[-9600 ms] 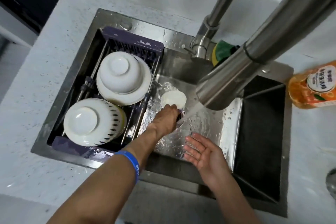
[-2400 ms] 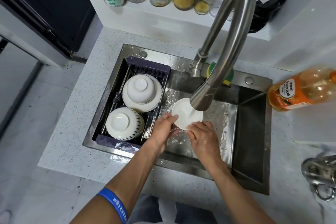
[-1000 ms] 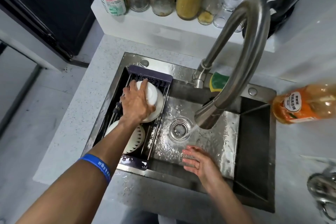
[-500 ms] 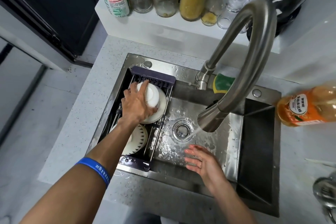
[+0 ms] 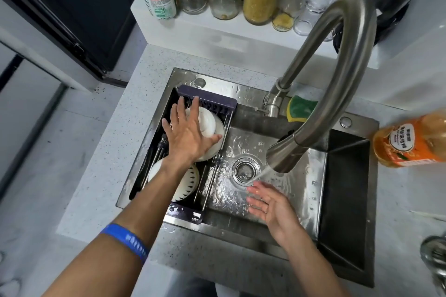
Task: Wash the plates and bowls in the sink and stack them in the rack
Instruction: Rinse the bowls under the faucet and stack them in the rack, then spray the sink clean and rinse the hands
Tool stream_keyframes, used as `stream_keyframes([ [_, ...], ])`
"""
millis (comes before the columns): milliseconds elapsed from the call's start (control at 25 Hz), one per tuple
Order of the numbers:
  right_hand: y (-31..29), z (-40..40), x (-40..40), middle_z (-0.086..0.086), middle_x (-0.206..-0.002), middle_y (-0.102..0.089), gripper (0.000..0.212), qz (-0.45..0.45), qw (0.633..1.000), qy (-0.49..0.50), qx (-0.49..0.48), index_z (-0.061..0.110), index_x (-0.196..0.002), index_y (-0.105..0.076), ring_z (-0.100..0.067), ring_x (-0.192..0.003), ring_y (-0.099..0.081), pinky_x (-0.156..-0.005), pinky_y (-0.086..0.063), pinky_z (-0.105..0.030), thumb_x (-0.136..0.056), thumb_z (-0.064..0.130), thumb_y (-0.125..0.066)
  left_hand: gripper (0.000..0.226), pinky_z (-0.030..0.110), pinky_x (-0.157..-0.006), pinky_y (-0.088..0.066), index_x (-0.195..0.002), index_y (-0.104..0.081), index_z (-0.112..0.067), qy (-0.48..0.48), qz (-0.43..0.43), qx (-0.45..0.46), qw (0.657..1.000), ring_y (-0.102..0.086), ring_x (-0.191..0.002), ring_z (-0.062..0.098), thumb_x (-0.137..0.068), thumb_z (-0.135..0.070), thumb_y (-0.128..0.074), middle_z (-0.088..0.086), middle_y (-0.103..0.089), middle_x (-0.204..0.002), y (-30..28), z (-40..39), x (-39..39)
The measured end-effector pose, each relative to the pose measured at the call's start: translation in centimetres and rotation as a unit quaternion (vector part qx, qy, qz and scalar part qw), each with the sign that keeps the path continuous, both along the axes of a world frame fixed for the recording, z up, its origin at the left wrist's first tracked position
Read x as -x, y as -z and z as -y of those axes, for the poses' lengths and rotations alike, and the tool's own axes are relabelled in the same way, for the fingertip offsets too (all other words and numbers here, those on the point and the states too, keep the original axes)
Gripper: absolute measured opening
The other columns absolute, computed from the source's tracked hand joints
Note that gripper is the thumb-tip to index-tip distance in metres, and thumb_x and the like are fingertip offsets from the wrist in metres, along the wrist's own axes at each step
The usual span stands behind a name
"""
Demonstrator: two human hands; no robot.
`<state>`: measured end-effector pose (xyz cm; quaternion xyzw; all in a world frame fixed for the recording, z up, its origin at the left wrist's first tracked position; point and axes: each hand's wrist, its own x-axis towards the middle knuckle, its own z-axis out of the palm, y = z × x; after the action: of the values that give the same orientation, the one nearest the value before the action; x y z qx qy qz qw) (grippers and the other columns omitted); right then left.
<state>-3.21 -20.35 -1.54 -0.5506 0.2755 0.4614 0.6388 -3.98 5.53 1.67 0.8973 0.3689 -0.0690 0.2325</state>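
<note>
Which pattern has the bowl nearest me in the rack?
Dark pointed marks on white bowl, head view.

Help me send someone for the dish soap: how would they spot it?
Start at the steel sink and look to its right side, on the pale counter. The dish soap is the clear bottle of orange liquid lying there on its side, alone; every other bottle and jar stands on the shelf behind the tap.

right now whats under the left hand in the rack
An upturned white bowl on a white plate lies under the spread left hand. The hand covers much of both, so anything beneath them is hidden.
</note>
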Motion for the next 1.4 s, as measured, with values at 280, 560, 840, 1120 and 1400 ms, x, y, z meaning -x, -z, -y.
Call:
stream_keyframes([
  [280, -2.4, -5.7, -3.7, -0.005, -0.078, -0.068, 0.02, -0.023, 0.989, 0.14, -0.04, 0.01, -0.088, -0.065, -0.017, -0.068, -0.065, -0.06, -0.052, -0.029, -0.093, 0.029, -0.059, 0.05, 0.04, -0.115, -0.032, -0.142, -0.048, -0.02, -0.012, 0.183, 0.133, 0.974, -0.04, -0.137, 0.023, -0.095, -0.028, -0.062, 0.009, -0.046, -0.148, 0.2, 9.5, 2.9],
  [560, -3.1, -6.7, -3.2, 0.003, -0.043, -0.046, 0.032, 0.066, 0.974, 0.214, 0.032, 0.014, -0.063, -0.047, -0.013, -0.041, -0.044, -0.042, -0.038, -0.023, -0.091, -0.001, -0.051, 0.038, 0.022, -0.055, -0.046, -0.064, -0.056, -0.017, -0.33, 0.149, 0.568, 0.74, -0.052, -0.053, 0.012, -0.101, -0.023, -0.049, -0.004, -0.056, -0.053, 1.7, 15.7, -0.7],
  [840, -5.5, -3.1, -3.4, -0.002, -0.083, -0.075, 0.016, 0.166, 0.985, -0.013, 0.042, 0.007, -0.096, -0.07, -0.018, -0.081, -0.07, -0.071, -0.056, -0.025, -0.092, 0.003, -0.056, 0.043, 0.021, -0.045, -0.046, -0.062, -0.054, -0.013, -0.301, 0.142, 0.521, 0.786, -0.055, -0.044, 0.013, -0.104, -0.021, -0.046, 0.005, -0.058, -0.057, 0.4, 15.3, -1.5],
  [1120, -13.4, 1.9, -5.4, 0.001, -0.115, -0.071, 0.032, 0.438, 0.872, -0.21, -0.056, 0.019, -0.123, -0.062, -0.01, -0.111, -0.064, -0.09, -0.055, -0.03, -0.091, 0.013, -0.063, 0.011, 0.016, -0.052, -0.048, -0.104, -0.063, -0.001, -0.17, 0.086, 0.512, 0.837, -0.058, -0.068, 0.015, -0.094, -0.004, -0.06, 0.01, -0.066, -0.089, -1.4, 15.5, -2.1],
  [1400, -7.5, 3.5, -9.5, -0.012, -0.101, -0.073, 0.013, 0.348, 0.913, -0.204, 0.048, 0.019, -0.1, -0.072, -0.035, -0.094, -0.067, -0.076, -0.055, -0.04, -0.093, 0.015, -0.063, 0.019, 0.041, -0.07, -0.049, -0.081, -0.061, -0.011, -0.183, 0.136, 0.525, 0.82, -0.055, -0.069, 0.023, -0.097, -0.004, -0.054, 0.009, -0.068, -0.08, -0.5, 14.7, -0.7],
])
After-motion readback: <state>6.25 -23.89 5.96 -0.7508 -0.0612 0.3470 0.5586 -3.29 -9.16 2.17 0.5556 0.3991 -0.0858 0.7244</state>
